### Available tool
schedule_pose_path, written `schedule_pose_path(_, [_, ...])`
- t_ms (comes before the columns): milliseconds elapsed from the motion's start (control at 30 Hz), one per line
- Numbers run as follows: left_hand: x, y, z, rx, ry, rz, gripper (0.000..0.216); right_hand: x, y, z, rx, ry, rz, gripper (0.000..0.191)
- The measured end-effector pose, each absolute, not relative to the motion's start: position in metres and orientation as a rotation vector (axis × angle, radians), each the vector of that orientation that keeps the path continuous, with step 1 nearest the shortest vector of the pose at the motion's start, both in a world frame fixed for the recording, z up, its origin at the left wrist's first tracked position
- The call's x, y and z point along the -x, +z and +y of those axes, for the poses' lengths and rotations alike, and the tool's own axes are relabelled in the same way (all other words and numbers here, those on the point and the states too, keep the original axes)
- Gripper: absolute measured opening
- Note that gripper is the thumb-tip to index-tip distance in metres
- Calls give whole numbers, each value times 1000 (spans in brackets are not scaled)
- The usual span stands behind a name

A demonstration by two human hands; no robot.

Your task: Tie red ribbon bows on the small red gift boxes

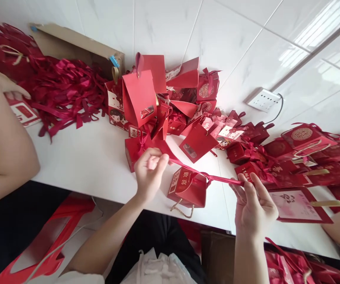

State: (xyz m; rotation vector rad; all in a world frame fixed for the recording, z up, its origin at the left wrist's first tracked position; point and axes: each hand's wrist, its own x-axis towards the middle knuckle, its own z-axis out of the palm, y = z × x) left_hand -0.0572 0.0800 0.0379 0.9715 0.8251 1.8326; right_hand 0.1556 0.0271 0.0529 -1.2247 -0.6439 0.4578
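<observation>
Red box (192, 193) w/ printed label sits nr table's (81, 157) front edge, rope handle (182, 213) twd that edge. Ribbon (224, 179) knotted at box's far R side. L hand (150, 173) clamped on one end, R hand (254, 209) clamped on the other, both thumb-to-fingers; ribbon taut b/w, hands well apart. Step in hand: looks like pulling knot snug. Next move prob. calls for even tension L & R so box doesn't tip or slide. Other red boxes (140, 96) piled twd back edge.
</observation>
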Motion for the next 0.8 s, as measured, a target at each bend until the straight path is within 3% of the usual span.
schedule_pose_path(333, [92, 30, 74, -1161, 1684, 1273, 15, -187, 24, 6, 1404, 488, -507, 69])
schedule_pose_path(800, [135, 11, 64, -1483, 1405, 1761, 13, -210, -3, -8, 1662, 558, -559, 72])
